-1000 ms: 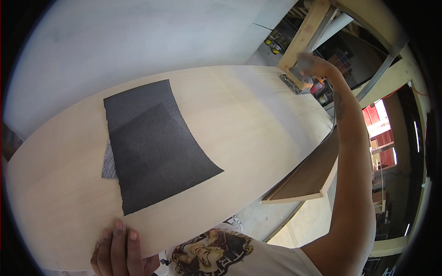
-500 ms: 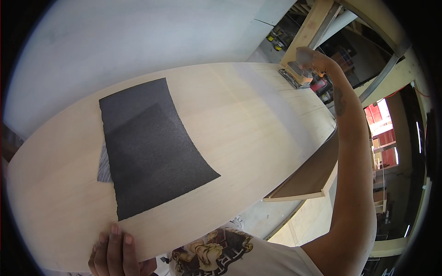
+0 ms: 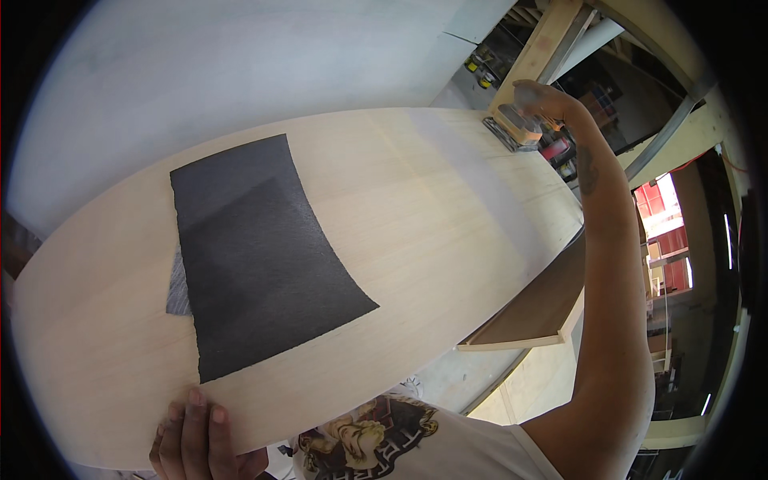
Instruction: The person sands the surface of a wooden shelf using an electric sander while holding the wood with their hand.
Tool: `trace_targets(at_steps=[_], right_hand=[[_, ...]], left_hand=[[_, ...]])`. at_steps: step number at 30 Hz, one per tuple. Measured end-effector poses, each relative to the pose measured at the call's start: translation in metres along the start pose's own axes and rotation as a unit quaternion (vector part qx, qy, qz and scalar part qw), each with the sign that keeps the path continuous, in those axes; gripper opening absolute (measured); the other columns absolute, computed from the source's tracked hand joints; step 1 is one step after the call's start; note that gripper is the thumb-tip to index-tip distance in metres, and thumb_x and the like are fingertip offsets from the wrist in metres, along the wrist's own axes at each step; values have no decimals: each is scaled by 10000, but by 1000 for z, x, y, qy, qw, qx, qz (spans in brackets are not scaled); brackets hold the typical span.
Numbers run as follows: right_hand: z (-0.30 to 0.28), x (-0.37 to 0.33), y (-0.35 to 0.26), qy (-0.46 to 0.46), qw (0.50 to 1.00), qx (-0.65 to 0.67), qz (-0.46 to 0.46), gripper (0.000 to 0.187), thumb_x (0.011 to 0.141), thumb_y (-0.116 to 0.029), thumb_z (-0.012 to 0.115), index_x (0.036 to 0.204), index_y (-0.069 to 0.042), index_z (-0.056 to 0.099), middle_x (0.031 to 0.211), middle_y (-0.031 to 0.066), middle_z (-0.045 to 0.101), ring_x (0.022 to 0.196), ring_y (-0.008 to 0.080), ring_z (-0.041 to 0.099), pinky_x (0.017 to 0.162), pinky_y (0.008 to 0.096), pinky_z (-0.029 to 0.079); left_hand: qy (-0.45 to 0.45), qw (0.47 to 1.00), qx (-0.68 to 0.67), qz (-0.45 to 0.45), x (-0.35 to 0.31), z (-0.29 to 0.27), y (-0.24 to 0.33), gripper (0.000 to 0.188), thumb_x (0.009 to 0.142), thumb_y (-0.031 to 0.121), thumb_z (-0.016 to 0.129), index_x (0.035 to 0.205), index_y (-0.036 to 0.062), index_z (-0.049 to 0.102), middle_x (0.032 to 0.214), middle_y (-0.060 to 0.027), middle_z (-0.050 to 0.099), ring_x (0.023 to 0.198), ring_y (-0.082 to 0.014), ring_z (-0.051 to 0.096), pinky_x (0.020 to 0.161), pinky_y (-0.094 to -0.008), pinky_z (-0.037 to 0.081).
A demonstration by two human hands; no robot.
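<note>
A pale wooden board (image 3: 448, 264) stretches across the view. My right hand (image 3: 542, 100) reaches to its far right end, closed over the top of an orange power sander (image 3: 516, 128) that rests on the surface. At the near left edge, my left hand (image 3: 194, 440) grips the board, fingers lying over the top and the thumb partly hidden at the edge. A large black sheet of sandpaper (image 3: 248, 264) lies flat just beyond the left fingertips. From under its left side pokes a small grey striped piece (image 3: 178, 284).
A large pale panel (image 3: 240, 64) stands along the board's far side. A wooden post (image 3: 540, 52) rises beyond the sander. Below the board's right side sits a brown tray-like panel with a light wood rim (image 3: 512, 345).
The black sheet, the grey piece and my left hand appear slightly farther left. My right hand and the sander have barely shifted at the far right end.
</note>
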State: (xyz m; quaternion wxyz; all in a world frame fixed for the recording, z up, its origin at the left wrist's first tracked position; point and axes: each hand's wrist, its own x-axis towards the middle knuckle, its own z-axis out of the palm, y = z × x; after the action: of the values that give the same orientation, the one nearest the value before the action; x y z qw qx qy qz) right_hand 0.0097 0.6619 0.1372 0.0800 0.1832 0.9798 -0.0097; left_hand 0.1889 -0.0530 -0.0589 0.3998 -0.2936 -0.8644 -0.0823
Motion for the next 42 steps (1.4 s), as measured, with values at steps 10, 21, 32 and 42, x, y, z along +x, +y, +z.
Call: trace_targets(at_steps=[10,21,32,42], right_hand=[[1,7,4,-2,1000,7,-12,831,781,-321,857,1528,-215,510,1308,122,663,1176,263,621,1031,367,472],[4,7,6,6,1000,4,-5,817,786,-272,851,1525,-215,509,1285,125,677,1138,260,632,998,369,490],[5,12,10,-1,1000,-4,2,797,787,-311,835,1513,-212,521,1324,142,664,1181,277,624,1022,374,488],[13,23,-24,18,1000,21,-15,824,757,-372,866,1499,-220,545,1303,127,679,1175,272,632,1015,373,488]], left_hand=[[6,1000,3,5,0,5,-1,393,881,344,670,1161,77,741,1080,-129,798,978,-327,772,823,-456,584],[-30,999,-6,30,-3,1,-5,387,891,351,658,1135,61,739,1065,-138,799,969,-334,770,805,-441,596],[-16,1000,-9,17,-2,-1,3,385,857,316,681,1146,69,741,1081,-135,799,970,-337,767,817,-439,586],[-13,1000,-14,10,1,-3,9,425,796,257,706,1181,78,729,1126,-122,794,970,-335,759,823,-422,574]])
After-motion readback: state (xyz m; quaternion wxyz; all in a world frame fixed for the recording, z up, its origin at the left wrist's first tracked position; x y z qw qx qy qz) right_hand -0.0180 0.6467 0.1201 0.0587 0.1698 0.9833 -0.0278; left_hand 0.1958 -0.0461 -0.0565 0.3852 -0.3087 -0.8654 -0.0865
